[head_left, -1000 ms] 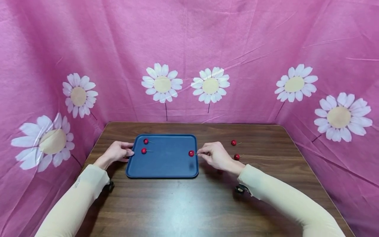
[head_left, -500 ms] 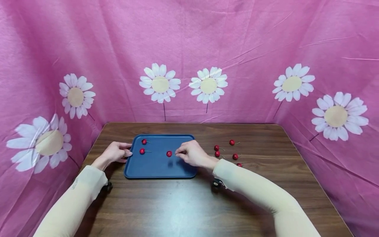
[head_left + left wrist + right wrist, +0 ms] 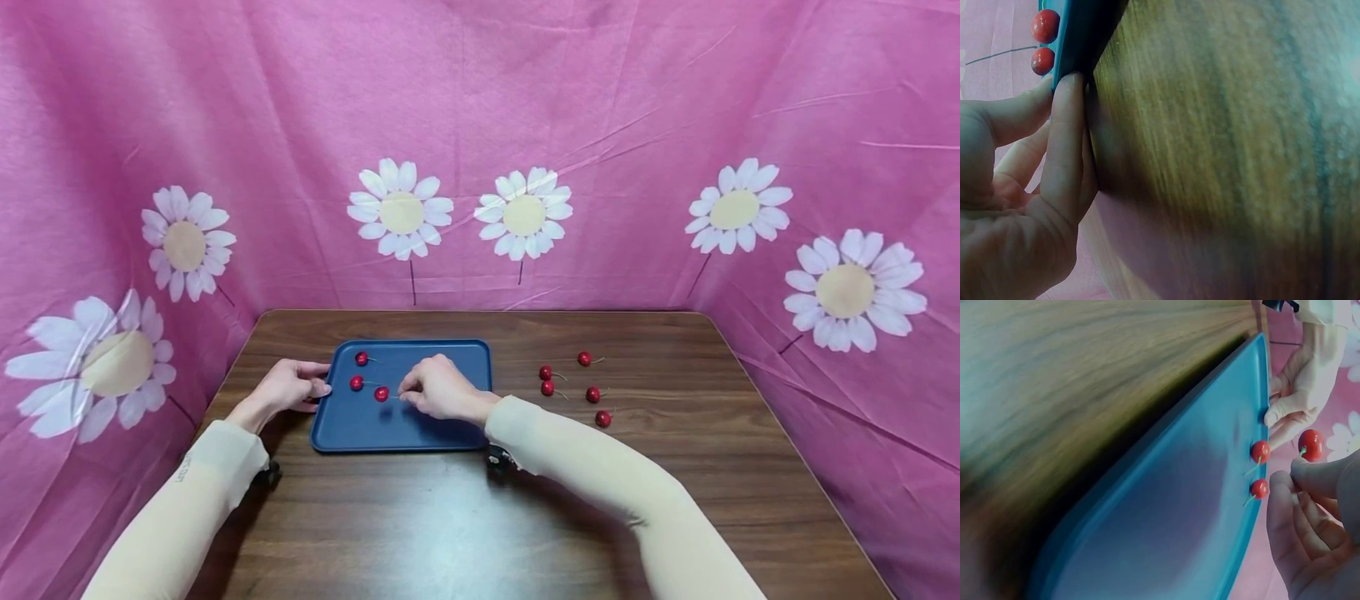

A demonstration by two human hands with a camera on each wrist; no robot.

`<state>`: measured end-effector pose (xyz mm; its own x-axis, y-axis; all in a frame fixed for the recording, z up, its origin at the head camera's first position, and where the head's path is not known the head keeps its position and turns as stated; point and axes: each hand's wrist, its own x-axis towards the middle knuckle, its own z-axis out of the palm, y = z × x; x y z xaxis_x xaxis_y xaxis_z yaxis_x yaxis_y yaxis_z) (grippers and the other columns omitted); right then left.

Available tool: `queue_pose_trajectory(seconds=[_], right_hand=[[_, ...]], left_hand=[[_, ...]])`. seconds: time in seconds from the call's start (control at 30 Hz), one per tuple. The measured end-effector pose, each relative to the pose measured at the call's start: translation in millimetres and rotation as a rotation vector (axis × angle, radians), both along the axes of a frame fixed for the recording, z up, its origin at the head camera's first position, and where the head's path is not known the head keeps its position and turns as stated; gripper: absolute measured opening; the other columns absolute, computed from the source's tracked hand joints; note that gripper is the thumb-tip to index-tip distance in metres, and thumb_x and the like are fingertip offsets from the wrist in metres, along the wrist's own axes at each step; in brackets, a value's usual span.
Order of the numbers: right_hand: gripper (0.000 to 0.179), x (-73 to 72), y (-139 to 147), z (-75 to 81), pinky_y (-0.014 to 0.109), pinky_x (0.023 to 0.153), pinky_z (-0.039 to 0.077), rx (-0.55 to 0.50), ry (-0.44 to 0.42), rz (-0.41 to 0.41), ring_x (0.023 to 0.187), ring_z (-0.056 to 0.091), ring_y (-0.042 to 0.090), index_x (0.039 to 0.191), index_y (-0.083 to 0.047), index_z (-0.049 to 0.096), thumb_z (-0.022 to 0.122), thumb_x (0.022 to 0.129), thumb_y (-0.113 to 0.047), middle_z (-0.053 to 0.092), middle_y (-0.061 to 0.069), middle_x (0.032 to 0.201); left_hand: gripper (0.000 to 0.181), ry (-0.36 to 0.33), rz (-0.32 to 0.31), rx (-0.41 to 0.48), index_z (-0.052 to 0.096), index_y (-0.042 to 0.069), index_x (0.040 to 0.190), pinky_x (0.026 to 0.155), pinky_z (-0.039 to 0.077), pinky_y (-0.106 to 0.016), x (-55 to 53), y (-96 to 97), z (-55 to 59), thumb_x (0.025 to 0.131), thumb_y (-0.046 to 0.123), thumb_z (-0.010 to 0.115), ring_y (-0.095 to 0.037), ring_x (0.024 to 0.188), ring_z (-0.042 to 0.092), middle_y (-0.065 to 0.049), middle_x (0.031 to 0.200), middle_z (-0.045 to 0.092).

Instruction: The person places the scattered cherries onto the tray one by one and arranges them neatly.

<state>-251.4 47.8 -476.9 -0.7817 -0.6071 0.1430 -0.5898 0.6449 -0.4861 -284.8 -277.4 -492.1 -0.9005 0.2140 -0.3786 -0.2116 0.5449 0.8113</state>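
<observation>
A blue tray lies on the wooden table, and my left hand holds its left edge. In the left wrist view, the thumb is at the rim and a finger lies against the outer side. My right hand pinches a red cherry by its stem, above the tray; a shadow shows under the fruit. Close to it, two more cherries with stems lie on the tray's left part: the rear cherry and the nearer cherry.
Right of the tray, several stemmed cherries lie on the table, among them a far cherry and a near cherry. A pink cloth printed with daisies hangs around the table's back and sides.
My right hand has carried the cherry leftward, from the tray's right edge to near the two cherries on it. The left hand stays at the tray's edge.
</observation>
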Motion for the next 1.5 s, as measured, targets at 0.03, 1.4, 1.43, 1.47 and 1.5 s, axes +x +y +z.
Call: queue_pose_trajectory(seconds=[0.03,1.4,1.43,1.47,1.5], right_hand=[[0.012,0.0,-4.5,1.0,0.030,0.097,0.066,0.016,-0.008,0.003,0.105,0.080,0.012,0.107,-0.015,0.092,0.081,0.105,-0.018,0.089,-0.002,0.107],[0.014,-13.4,-63.7,-20.4,0.026,0.095,0.063,0.143,-0.084,0.035,0.103,0.072,0.005,0.104,-0.028,0.091,0.077,0.108,-0.024,0.086,-0.012,0.110],[0.014,-13.5,-63.9,-21.0,0.026,0.095,0.063,0.147,-0.082,0.036,0.103,0.072,0.005,0.105,-0.028,0.091,0.077,0.108,-0.025,0.086,-0.012,0.111],[0.014,-13.4,-63.9,-21.5,0.025,0.095,0.063,0.149,-0.081,0.035,0.103,0.072,0.005,0.105,-0.028,0.091,0.077,0.108,-0.025,0.086,-0.012,0.111],[0.014,-13.6,-64.0,-22.3,0.025,0.095,0.063,0.151,-0.083,0.034,0.104,0.072,0.004,0.105,-0.028,0.091,0.078,0.108,-0.025,0.086,-0.013,0.111]], left_hand=[[0.064,-0.003,0.003,0.000,0.049,-0.009,0.164,0.084,0.073,-0.038,0.1,-0.7,0.1,0.106,0.004,0.074,-0.008,0.093,0.072,-0.005,0.101,0.082],[0.064,0.000,0.001,0.006,0.047,-0.011,0.164,0.082,0.073,-0.035,2.7,3.5,4.0,0.107,0.003,0.072,-0.007,0.091,0.071,0.000,0.096,0.079],[0.063,0.000,0.001,0.007,0.047,-0.011,0.164,0.082,0.073,-0.035,2.5,3.6,3.6,0.107,0.003,0.072,-0.007,0.091,0.071,0.000,0.096,0.079],[0.063,-0.001,0.002,0.009,0.047,-0.011,0.164,0.082,0.073,-0.035,2.3,3.6,3.3,0.107,0.003,0.072,-0.007,0.091,0.071,0.000,0.096,0.079],[0.063,-0.002,0.003,0.008,0.048,-0.011,0.164,0.082,0.073,-0.035,2.3,3.7,3.0,0.107,0.003,0.072,-0.007,0.091,0.071,0.000,0.096,0.079]])
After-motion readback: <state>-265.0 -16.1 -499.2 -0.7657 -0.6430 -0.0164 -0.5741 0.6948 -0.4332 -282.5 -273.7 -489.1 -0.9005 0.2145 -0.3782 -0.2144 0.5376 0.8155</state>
